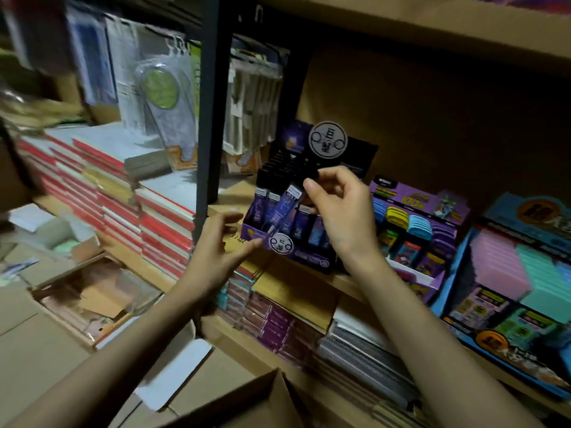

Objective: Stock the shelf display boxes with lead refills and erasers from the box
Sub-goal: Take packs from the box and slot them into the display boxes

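Two hands at purple cardboard display box (309, 257), front edge of wooden shelf (346, 284) | right hand (336, 208): fingertips pinching top end of slim purple lead refill case (285, 208), tilted over box's front row | left hand (216, 245): fingers spread, holding nothing, just beside box's left front corner

lead refill pack (285, 208) | purple, tilted | over purple display box (309, 257) front row

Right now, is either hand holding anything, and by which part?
The right hand pinches a purple lead refill pack by its upper end, tilted over the display box. The left hand holds nothing.
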`<state>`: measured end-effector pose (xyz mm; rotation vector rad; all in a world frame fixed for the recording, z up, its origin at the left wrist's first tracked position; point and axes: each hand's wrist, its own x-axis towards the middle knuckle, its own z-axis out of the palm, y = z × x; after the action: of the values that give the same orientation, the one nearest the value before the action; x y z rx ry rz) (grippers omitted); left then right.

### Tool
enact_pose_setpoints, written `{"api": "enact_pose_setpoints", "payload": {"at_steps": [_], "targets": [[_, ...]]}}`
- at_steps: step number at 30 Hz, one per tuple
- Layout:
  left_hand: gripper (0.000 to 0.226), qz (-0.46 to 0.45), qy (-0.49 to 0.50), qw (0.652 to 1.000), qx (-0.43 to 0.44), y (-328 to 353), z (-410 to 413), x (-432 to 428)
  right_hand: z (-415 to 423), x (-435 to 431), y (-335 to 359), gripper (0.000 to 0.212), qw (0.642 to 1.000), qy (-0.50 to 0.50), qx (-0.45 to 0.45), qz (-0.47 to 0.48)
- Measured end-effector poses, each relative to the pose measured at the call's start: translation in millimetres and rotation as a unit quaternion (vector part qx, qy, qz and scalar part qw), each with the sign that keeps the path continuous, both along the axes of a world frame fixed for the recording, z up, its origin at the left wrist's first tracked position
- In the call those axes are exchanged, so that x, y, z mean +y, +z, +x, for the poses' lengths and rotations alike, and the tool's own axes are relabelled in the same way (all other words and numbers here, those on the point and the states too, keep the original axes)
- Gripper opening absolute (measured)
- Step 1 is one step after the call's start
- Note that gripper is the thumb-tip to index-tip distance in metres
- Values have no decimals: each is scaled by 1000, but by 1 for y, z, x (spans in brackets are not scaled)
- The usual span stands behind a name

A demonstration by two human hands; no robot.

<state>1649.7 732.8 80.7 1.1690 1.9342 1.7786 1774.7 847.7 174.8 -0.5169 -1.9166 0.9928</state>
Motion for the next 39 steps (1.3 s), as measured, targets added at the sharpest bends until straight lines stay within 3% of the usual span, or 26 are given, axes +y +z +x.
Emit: {"api": "enact_pose_setpoints", "payload": {"at_steps": [4,9,17,25,28,32,39], "targets": [[67,-66,1,997,41,-19,-11,12,-26,6,-6,11,998,-21,-23,57],[50,-17,16,998,59,-23,-12,21,-38,6,-21,10,992,-23,-64,110],[50,-3,12,997,82,-23,-14,17,-56,12,-23,13,990,-55,-107,74],[65,-67,-8,991,119,-24,-22,2,-54,11,-20,23,968,-64,-216,112],[46,-81,23,990,113,-28,-23,-16,-26,0,-33,17,971,-21,-210,116],[21,-153,6,982,106,-63,-12,-51,17,-21,-79,14,947,63,-297,107],[20,-353,-13,935,-43,-210,51,-117,75,-55,-227,22,873,156,-462,20]]}}
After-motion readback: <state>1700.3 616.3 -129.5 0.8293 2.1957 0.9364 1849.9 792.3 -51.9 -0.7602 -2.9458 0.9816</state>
